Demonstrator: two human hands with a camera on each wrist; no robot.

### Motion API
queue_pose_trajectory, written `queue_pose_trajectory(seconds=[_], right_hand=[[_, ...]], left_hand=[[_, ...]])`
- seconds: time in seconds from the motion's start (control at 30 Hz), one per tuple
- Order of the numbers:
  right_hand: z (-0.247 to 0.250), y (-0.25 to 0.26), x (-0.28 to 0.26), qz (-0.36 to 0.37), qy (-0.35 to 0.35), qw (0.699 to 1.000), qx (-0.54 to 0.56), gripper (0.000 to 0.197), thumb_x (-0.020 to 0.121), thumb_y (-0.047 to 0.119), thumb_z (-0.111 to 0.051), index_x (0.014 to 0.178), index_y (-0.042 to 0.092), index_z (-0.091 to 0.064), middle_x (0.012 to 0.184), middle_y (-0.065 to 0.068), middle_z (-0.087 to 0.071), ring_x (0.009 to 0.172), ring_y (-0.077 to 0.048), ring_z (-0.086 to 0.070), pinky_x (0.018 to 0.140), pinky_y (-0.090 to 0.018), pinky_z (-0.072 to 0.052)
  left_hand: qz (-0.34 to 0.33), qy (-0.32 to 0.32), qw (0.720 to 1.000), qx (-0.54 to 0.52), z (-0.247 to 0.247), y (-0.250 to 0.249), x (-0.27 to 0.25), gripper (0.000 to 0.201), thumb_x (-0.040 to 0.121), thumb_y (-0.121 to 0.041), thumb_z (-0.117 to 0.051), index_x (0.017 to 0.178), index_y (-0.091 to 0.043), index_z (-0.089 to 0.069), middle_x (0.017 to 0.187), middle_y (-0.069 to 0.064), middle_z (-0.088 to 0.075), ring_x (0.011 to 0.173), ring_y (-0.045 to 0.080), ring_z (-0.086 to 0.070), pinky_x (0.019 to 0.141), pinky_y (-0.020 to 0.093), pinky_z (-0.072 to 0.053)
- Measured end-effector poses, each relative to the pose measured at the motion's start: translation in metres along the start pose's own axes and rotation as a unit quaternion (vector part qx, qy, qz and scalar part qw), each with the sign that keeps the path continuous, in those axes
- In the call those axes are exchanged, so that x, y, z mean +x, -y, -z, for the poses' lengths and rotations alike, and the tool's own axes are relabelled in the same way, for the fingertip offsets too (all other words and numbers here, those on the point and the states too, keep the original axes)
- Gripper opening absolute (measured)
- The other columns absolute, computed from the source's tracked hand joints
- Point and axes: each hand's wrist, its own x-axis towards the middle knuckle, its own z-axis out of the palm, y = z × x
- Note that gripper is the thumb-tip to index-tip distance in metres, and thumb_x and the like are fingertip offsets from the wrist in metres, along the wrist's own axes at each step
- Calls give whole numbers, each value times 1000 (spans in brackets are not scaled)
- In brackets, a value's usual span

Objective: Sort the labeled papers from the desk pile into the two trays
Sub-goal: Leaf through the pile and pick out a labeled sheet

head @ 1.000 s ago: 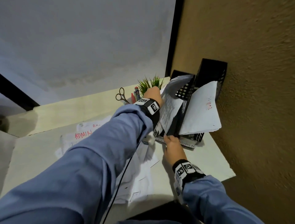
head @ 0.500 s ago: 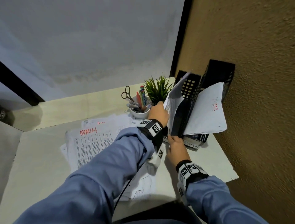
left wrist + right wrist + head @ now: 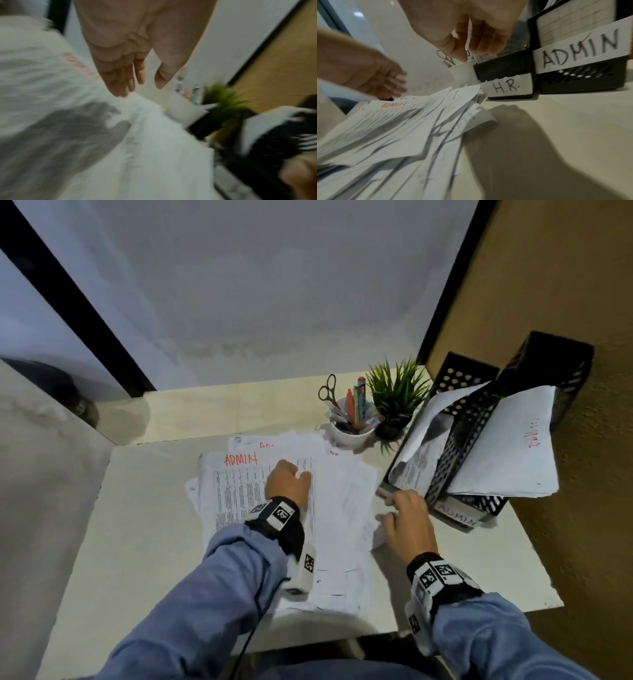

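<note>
A loose pile of printed papers [image 3: 339,508] lies in the middle of the desk, and its top sheet [image 3: 239,491] is marked ADMIN in red. My left hand [image 3: 291,474] is over that top sheet with straight fingers [image 3: 123,81] and holds nothing. Two black mesh trays stand at the right. The H.R. tray [image 3: 506,86] holds a curled sheet [image 3: 424,440]. The ADMIN tray [image 3: 578,51] holds a stack [image 3: 507,446]. My right hand [image 3: 400,505] hovers in front of the H.R. tray, its fingers [image 3: 484,44] loosely curled and empty.
A white cup [image 3: 349,433] with pens and scissors stands behind the pile, with a small green plant [image 3: 397,395] next to it. A brown wall [image 3: 589,525] runs along the right behind the trays. Bare desk [image 3: 154,525] lies left of the pile.
My left hand has let go of the sheet in the H.R. tray and swung back left over the pile. My right hand has come off the tray's front.
</note>
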Motion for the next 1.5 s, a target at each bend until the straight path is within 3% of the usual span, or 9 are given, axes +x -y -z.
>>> queue_pose_trajectory(seconds=[0.37, 0.53, 0.7, 0.87, 0.97, 1.03, 1.23, 1.37, 1.5], right_hand=[[-66, 64, 1, -183, 164, 938, 244, 28, 85, 0, -57, 112, 4, -63, 105, -12, -64, 94, -22, -60, 79, -21, -44], [-88, 77, 2, -212, 194, 927, 239, 33, 72, -3, -54, 61, 25, -40, 64, 6, -37, 60, -12, -37, 53, -17, -31], [-92, 75, 6, -249, 207, 918, 228, 48, 81, 3, -64, 128, 6, -53, 125, -11, -57, 114, -24, -54, 96, -26, -39], [-82, 82, 10, -275, 131, 870, 388, 71, 82, -13, -59, 145, 5, -31, 142, -13, -39, 112, -22, -47, 86, -21, -44], [-76, 78, 19, -273, 88, 814, 505, 52, 93, -12, -38, 142, 7, -35, 132, -15, -46, 110, -27, -51, 80, -19, -46], [-74, 69, 29, -245, 96, 830, 491, 42, 93, -13, -33, 130, -1, -48, 99, -15, -57, 122, -34, -49, 80, -18, -44], [-63, 65, 33, -217, 117, 867, 432, 32, 77, -20, -42, 61, 2, -57, 48, 0, -59, 47, -17, -53, 42, -13, -42], [-68, 60, 30, -221, 97, 876, 418, 33, 74, -24, -47, 59, 3, -59, 45, 3, -59, 47, -13, -56, 49, -15, -48], [-62, 64, 28, -205, 116, 896, 376, 29, 75, -22, -51, 63, 2, -62, 55, -4, -61, 53, -14, -57, 50, -8, -45]], left_hand=[[229, -102, 966, 67, 59, 122, -4, 67, 77, -26, -72, 129, -3, -35, 131, 19, -42, 121, 38, -42, 94, 50, -40], [138, -129, 982, -8, 68, 140, -9, 34, 83, -10, -63, 114, -4, -51, 113, 18, -61, 99, 36, -60, 82, 37, -46], [18, -115, 989, -96, 73, 140, -17, 17, 87, -9, -58, 100, -7, -67, 95, 10, -63, 88, 28, -60, 74, 28, -44], [48, 12, 970, -237, 70, 139, -20, 41, 80, 12, -56, 57, -19, -71, 77, 5, -61, 82, 25, -55, 76, 27, -45], [25, 86, 968, -233, 74, 134, -21, 50, 77, 23, -46, 50, -12, -68, 78, 8, -63, 72, 24, -58, 57, 17, -51], [11, 117, 971, -206, 77, 129, -21, 52, 75, 22, -51, 44, -16, -68, 83, 8, -64, 72, 24, -59, 52, 19, -52], [17, 40, 994, -103, 72, 124, 3, 43, 77, 20, -49, 57, -14, -66, 71, 3, -67, 71, 22, -63, 58, 18, -42], [93, -59, 994, -25, 69, 127, 18, 21, 81, 6, -50, 94, 0, -65, 95, 18, -66, 88, 30, -64, 68, 31, -49], [151, -47, 986, 53, 58, 136, 30, 13, 78, -8, -56, 89, -7, -64, 99, 10, -69, 69, 18, -58, 55, 23, -43]])
